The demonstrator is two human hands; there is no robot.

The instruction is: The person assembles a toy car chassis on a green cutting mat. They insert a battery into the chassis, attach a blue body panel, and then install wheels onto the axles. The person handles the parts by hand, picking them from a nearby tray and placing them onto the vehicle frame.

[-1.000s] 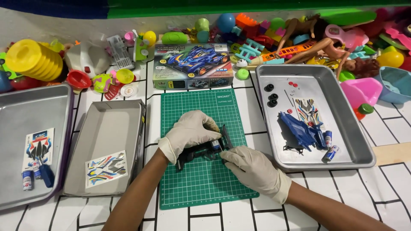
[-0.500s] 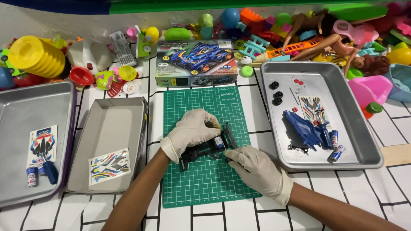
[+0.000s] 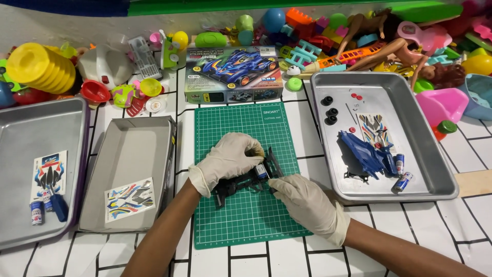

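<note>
Covering black chassis (image 3: pixel 241 183), hands (image 3: pixel 228 159) hide front, batt. partly seen

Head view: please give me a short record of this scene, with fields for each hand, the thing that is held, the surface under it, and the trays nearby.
left hand: gloved, grips the black toy car chassis from above
right hand: gloved, fingers at the chassis's right end
surface: green cutting mat
right tray: metal, holds blue car body, small black wheels, sticker sheet
middle tray: grey, holds one sticker sheet
behind mat: model car box
</note>
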